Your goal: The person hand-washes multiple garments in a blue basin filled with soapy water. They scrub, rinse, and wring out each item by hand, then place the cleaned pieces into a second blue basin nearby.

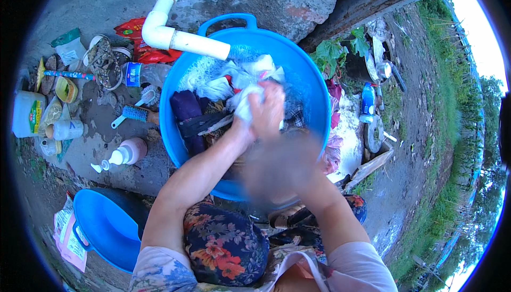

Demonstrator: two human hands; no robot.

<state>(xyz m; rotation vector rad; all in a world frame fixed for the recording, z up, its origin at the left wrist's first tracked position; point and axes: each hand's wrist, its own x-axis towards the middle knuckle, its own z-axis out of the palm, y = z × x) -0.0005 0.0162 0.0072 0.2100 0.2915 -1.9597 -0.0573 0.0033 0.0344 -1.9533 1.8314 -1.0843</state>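
Observation:
A large blue basin [322, 87] in front of me holds soapy water and a heap of wet clothes. My left hand [264, 108] is closed on a white cloth [242, 102] over the middle of the basin. My right hand [279, 168] is over the basin's near side, smeared by motion; its fingers, and whether anything is in them, cannot be made out. Dark purple cloth [185, 105] lies at the basin's left, beside a black strip. White and red fabric [261, 67] rises out of the suds at the far side, under a white elbow pipe [199, 45].
To the left stand a pump bottle [128, 152], a blue-bristled brush [134, 113], shoes [106, 60] and a white jug [27, 113]. A second blue tub [106, 223] sits at lower left. On the right are a blue bottle [367, 103], purplish cloth [333, 153] and grass.

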